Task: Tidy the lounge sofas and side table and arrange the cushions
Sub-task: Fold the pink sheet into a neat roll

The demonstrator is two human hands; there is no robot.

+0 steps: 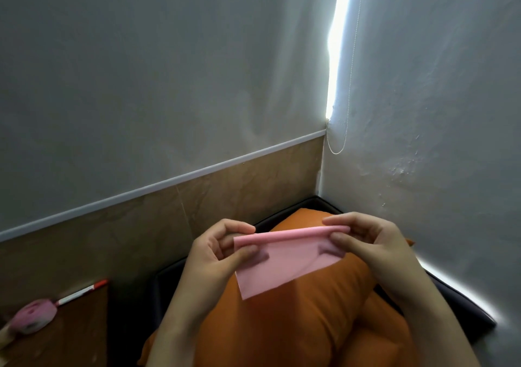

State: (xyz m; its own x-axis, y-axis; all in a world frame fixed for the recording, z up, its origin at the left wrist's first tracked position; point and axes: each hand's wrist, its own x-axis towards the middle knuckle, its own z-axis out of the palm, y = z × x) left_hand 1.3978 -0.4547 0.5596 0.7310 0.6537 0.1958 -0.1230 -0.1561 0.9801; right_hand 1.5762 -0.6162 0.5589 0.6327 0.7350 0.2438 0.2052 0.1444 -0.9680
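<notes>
Grip: left hand and right hand each pinch the folded top edge of the sheet, held over the cushion on the sofa | Risk (judged): uneven pull skews fold; one pinch slips, sheet drops | Count: hands 2, sheet 1, cushion 1 certain, table 1, case 1, pen 1, cord 1

No text, label, brand or number can be read. The pen at the back edge of the side table has a reddish marking near its cap, too blurred to read. The sheet is plain pink.
</notes>
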